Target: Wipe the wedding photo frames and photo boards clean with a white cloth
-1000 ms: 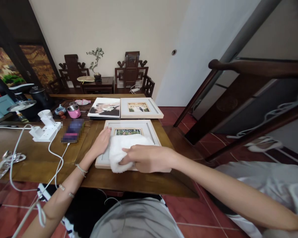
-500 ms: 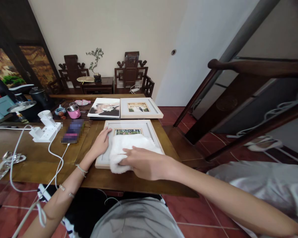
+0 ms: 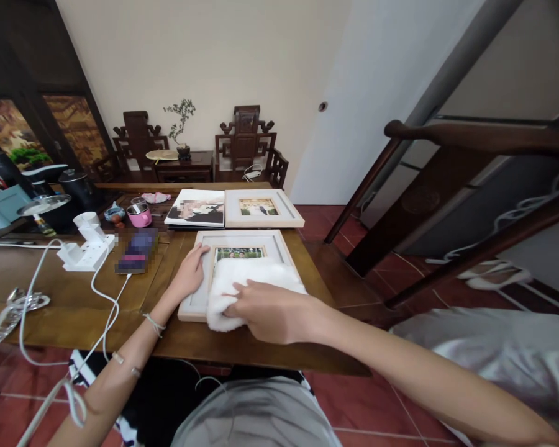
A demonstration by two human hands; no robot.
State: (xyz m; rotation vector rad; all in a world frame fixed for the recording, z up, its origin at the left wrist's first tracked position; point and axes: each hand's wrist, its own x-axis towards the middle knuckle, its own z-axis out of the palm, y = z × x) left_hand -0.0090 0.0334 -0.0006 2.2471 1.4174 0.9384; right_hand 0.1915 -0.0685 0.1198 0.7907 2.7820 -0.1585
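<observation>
- Head view: right hand [image 3: 266, 309] closes curled fingers on the near edge of a white cloth [image 3: 256, 278].
- Cloth runs sideways over the lower half of the frame [image 3: 242, 236], away from that hand.
- Left hand [image 3: 190, 273] lies flat and open on the frame's left rim, atop the table [image 3: 65, 292].

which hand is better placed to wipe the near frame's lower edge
Probably the right. The right hand holds the white cloth down on the near frame, close to that edge. The left hand lies flat on the frame's left border with no cloth.
</observation>
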